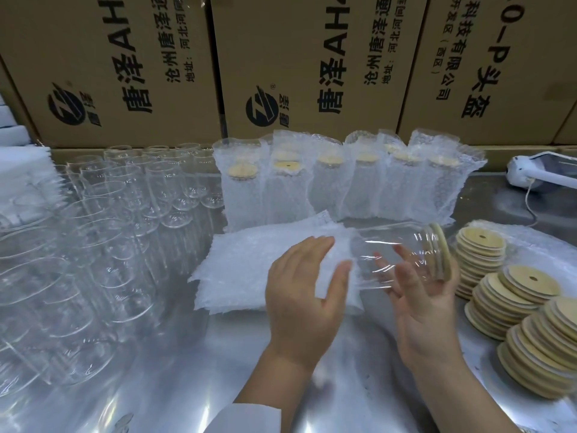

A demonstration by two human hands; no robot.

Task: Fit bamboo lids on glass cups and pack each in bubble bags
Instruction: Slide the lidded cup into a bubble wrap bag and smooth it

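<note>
Our right hand (421,303) lies palm up near the middle of the metal table (175,379). Its fingers are spread and almost straight under a glass cup (396,250), which lies on its side across them. The cup's bamboo lid (441,252) is fitted and points right.

Our left hand (304,289) hangs just left of the cup over a flat pile of bubble bags (243,267), fingers extended and thumb apart. A blurred bag sits at the thumb, and we cannot tell whether the hand pinches it.

Bare cups (109,198) crowd the left side and loose lids (512,304) are stacked on the right. A row of bagged cups (343,185) stands at the far edge before cardboard boxes (131,73).
</note>
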